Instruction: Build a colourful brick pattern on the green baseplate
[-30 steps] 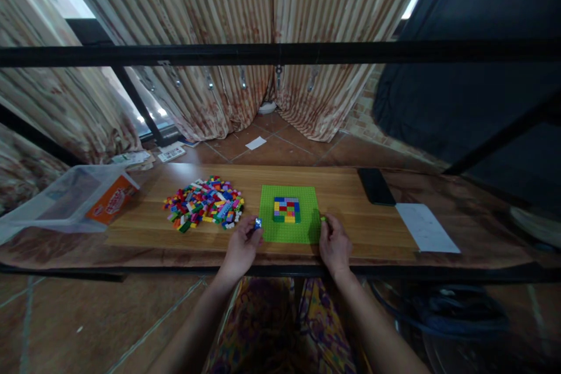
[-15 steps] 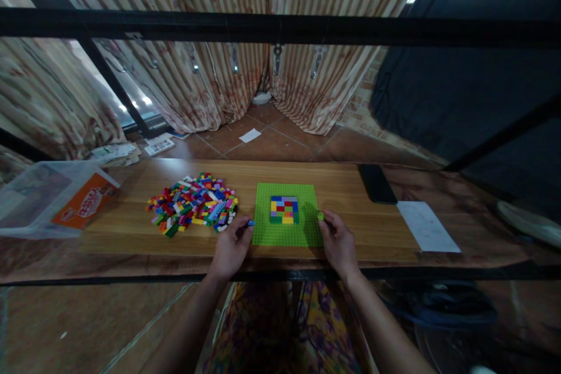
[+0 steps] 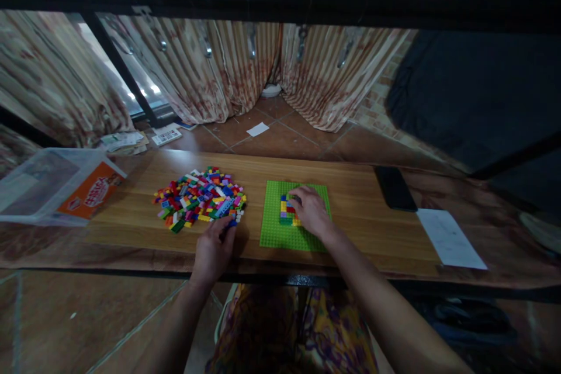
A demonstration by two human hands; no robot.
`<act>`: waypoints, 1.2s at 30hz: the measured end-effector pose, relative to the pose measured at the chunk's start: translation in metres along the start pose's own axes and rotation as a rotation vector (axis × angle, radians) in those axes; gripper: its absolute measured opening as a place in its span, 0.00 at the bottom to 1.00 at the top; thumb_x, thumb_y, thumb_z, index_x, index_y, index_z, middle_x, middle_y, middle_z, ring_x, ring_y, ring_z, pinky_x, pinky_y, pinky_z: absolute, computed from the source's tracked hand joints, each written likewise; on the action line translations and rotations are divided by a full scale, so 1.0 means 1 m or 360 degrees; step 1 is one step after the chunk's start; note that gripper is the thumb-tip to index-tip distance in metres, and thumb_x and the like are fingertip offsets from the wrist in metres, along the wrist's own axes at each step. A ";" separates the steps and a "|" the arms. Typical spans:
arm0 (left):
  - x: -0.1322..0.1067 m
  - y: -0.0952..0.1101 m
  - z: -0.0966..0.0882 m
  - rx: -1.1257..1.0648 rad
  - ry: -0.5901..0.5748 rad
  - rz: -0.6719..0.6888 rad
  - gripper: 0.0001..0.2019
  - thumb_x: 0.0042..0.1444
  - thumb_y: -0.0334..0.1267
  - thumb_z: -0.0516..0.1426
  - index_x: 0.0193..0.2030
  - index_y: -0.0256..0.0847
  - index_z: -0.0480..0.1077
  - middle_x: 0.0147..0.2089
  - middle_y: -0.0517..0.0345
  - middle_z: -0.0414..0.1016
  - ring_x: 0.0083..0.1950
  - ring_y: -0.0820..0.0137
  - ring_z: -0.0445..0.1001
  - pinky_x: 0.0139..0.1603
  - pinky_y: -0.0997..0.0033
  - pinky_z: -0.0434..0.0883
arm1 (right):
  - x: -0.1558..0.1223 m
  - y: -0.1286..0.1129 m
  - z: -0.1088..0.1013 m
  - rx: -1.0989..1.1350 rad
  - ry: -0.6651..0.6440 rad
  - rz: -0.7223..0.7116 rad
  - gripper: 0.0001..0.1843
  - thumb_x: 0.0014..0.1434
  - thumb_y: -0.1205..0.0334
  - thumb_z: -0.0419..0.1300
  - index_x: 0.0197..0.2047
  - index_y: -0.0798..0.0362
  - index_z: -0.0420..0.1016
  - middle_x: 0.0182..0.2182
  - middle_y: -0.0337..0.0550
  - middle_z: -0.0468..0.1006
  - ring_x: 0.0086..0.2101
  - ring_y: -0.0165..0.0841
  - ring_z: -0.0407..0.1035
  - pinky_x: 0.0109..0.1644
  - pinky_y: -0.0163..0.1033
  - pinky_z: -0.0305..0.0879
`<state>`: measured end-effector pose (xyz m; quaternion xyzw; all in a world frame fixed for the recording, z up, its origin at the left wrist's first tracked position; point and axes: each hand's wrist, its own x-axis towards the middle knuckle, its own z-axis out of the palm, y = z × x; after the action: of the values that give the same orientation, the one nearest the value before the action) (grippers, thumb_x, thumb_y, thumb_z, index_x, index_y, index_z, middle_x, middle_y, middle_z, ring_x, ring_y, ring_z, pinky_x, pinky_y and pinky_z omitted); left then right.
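My left hand point(image 3: 213, 249) is at the near right edge of a heap of mixed building bricks point(image 3: 193, 198), its fingertips pinched on a small blue brick point(image 3: 232, 223). On the wooden board lies a light green studded baseplate point(image 3: 272, 234). A multicoloured block of bricks point(image 3: 286, 219) stands on the plate's middle, partly covered by my right hand point(image 3: 310, 209). That hand reaches over the block from the right, thumb and fingers closed together at its far side. The light green brick it held a moment ago is hidden under the fingers.
A clear plastic box point(image 3: 39, 187) with an orange label stands at the far left. To the right lie a black phone point(image 3: 395, 188) and a white paper sheet point(image 3: 451, 238). A dark horizontal bar point(image 3: 280, 3) crosses above the table, with curtains behind it.
My right hand has moved left from the baseplate's right edge onto the brick block. My left hand has drawn left, away from the plate, to the heap. The camera view has shifted slightly.
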<state>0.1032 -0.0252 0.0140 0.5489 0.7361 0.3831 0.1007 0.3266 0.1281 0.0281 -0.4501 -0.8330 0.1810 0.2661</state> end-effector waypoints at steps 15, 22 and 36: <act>0.002 0.008 -0.003 -0.0002 0.0131 -0.0087 0.13 0.59 0.41 0.54 0.45 0.39 0.73 0.46 0.48 0.76 0.42 0.64 0.76 0.44 0.66 0.73 | 0.016 0.008 0.008 0.0002 -0.0187 -0.0041 0.09 0.56 0.67 0.61 0.39 0.49 0.81 0.37 0.43 0.78 0.39 0.36 0.72 0.48 0.43 0.66; 0.005 0.027 0.006 -0.0066 0.0159 -0.0054 0.11 0.60 0.39 0.54 0.46 0.40 0.73 0.45 0.49 0.76 0.44 0.64 0.76 0.46 0.66 0.72 | 0.024 0.010 0.009 0.0045 -0.0225 -0.0003 0.07 0.52 0.66 0.63 0.35 0.49 0.82 0.34 0.42 0.80 0.35 0.36 0.73 0.44 0.43 0.68; 0.001 0.020 -0.004 -0.0141 0.0179 0.0051 0.09 0.61 0.35 0.53 0.45 0.40 0.72 0.44 0.51 0.77 0.45 0.66 0.76 0.46 0.67 0.74 | 0.052 0.006 -0.001 0.0010 -0.0684 0.0142 0.05 0.47 0.69 0.66 0.30 0.53 0.82 0.25 0.41 0.81 0.27 0.33 0.72 0.32 0.36 0.63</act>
<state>0.1157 -0.0240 0.0304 0.5333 0.7140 0.4470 0.0771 0.3073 0.1755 0.0406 -0.4367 -0.8492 0.2869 0.0756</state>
